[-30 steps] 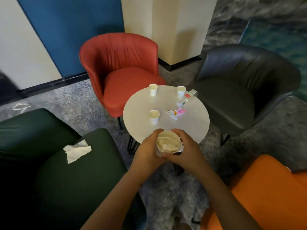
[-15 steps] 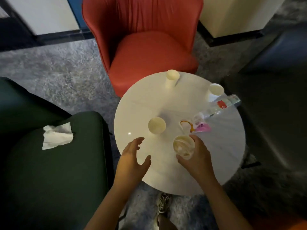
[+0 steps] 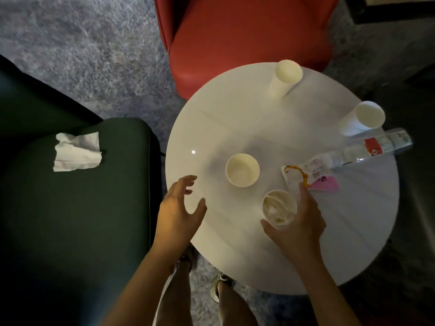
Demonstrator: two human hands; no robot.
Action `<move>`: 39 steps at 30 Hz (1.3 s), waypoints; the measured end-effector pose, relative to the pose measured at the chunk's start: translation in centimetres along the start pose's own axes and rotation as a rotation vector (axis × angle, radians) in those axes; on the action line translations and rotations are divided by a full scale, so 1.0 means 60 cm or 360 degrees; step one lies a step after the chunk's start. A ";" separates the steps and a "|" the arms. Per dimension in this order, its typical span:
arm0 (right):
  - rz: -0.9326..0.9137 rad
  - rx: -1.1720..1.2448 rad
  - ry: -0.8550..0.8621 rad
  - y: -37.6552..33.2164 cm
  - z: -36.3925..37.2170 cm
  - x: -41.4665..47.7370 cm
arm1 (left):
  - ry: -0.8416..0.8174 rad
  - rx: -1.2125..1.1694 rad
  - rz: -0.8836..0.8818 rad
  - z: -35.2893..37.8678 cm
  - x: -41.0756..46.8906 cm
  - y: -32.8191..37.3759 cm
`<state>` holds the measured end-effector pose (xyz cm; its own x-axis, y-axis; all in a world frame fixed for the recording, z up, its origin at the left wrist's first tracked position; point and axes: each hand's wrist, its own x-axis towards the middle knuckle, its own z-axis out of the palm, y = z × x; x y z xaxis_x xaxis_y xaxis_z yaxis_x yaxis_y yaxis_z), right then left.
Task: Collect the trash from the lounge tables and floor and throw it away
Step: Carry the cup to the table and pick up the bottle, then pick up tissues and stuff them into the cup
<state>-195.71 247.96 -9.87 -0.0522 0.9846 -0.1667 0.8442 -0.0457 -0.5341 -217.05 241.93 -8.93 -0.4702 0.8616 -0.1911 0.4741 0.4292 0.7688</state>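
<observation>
My right hand [image 3: 299,222] grips a paper cup stuffed with crumpled tissue [image 3: 279,210] over the round white table [image 3: 353,231]. My left hand [image 3: 180,208] hovers open at the table's left edge, holding nothing. An empty paper cup [image 3: 242,170] stands just beyond the two hands. Two more paper cups [image 3: 286,77] [image 3: 363,118] stand at the far side. A clear plastic bottle [image 3: 381,147] lies on its side at the right, and a pink and white wrapper [image 3: 315,177] lies next to it. A crumpled white tissue [image 3: 76,151] rests on the dark green seat.
A red armchair [image 3: 247,31] stands behind the table and a dark green chair [image 3: 70,220] at the left. A dark chair [image 3: 419,161] sits at the right edge. Grey patterned carpet [image 3: 82,55] covers the floor. My feet [image 3: 219,288] show under the table's near edge.
I have stepped up to the table and the view tilted down. My left hand let go of the stuffed cup and opened at the table's left; the right hand keeps the cup.
</observation>
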 end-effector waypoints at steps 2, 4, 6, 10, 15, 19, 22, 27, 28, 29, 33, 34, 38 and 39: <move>-0.0121 0.0042 0.0204 -0.032 -0.016 0.004 | 0.0009 -0.0020 0.0003 -0.009 0.014 0.000; -0.0371 0.0213 0.0347 -0.090 -0.028 0.007 | 0.0038 -0.0043 0.0014 -0.030 0.031 -0.001; -0.0639 0.0405 0.0341 -0.167 -0.020 0.011 | 0.0095 -0.0050 0.0032 -0.062 0.053 -0.005; -0.0917 0.0607 0.0054 -0.321 0.062 0.020 | 0.0323 -0.0075 -0.0009 -0.144 0.100 -0.043; -0.0991 0.0704 -0.0260 -0.450 0.231 0.029 | 0.0590 -0.0078 -0.0244 -0.243 0.154 -0.159; -0.0877 0.0609 -0.0514 -0.492 0.362 0.049 | 0.0674 -0.0074 -0.0410 -0.274 0.199 -0.267; -0.0828 0.0510 -0.0677 -0.490 0.472 0.079 | 0.0698 -0.0016 -0.0509 -0.261 0.245 -0.369; -0.0723 0.0389 -0.0722 -0.457 0.616 0.121 | 0.0532 0.0216 -0.0646 -0.220 0.314 -0.510; -0.0706 0.0378 -0.0734 -0.449 0.636 0.126 | 0.0485 0.0313 -0.0704 -0.213 0.327 -0.530; -0.0684 0.0385 -0.0734 -0.441 0.652 0.129 | 0.0435 0.0424 -0.0768 -0.205 0.337 -0.545; -0.0581 0.0500 -0.0658 -0.420 0.675 0.124 | 0.0526 0.0630 -0.0841 -0.186 0.365 -0.572; -0.0559 0.0516 -0.0653 -0.416 0.672 0.118 | 0.0577 0.0632 -0.0840 -0.185 0.366 -0.570; -0.0496 0.0590 -0.0714 -0.417 0.637 0.100 | 0.0676 0.0275 -0.0657 -0.194 0.357 -0.533; -0.0461 0.0644 -0.0761 -0.422 0.623 0.101 | 0.0696 0.0093 -0.0576 -0.200 0.351 -0.512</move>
<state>-237.34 248.78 -28.34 -0.5537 0.7884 -0.2681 0.4998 0.0572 -0.8642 -250.46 243.61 -29.26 -0.8689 0.4697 -0.1561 0.2599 0.7013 0.6638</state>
